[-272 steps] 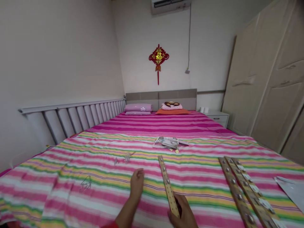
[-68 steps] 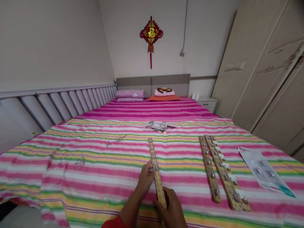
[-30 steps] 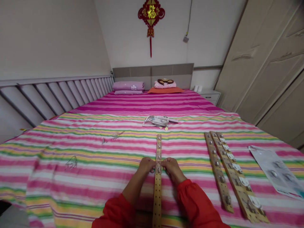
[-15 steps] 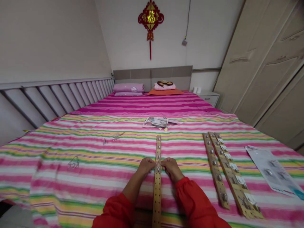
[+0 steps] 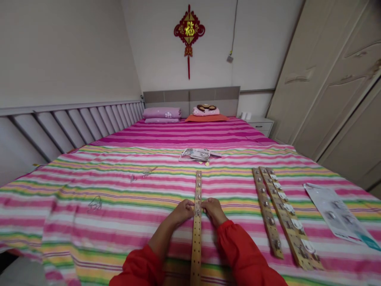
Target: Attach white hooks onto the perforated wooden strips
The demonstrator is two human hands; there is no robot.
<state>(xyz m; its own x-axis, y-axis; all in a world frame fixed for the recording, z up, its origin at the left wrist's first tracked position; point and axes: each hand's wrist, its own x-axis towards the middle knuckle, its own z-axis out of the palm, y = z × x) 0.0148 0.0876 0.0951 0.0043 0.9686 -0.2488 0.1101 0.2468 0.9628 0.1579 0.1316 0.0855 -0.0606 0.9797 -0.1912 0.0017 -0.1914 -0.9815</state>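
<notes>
A narrow wooden strip [image 5: 196, 242] with rows of holes lies lengthwise on the striped bedsheet in front of me. Several small shiny metal fittings [image 5: 199, 185] sit along its far half. At the strip's left edge, my left hand [image 5: 182, 212] is closed, its fingertips by the nearest fitting. My right hand [image 5: 214, 210] is closed too, pinching at the right edge opposite. What lies between the fingertips is too small to make out. Both arms wear red sleeves.
On the right lie a strip with metal fittings [image 5: 266, 202], a wider board with white pieces [image 5: 293, 224] and a blister card [image 5: 336, 212]. Farther off is a clear plastic pack [image 5: 196, 154]. At left are small clear packets [image 5: 147, 172] and a thin wire-like tangle [image 5: 94, 203]. A railing [image 5: 59, 127] borders the bed.
My left hand has shifted slightly down along the strip's edge, while my right hand stays almost in place. The whole view has tilted a little.
</notes>
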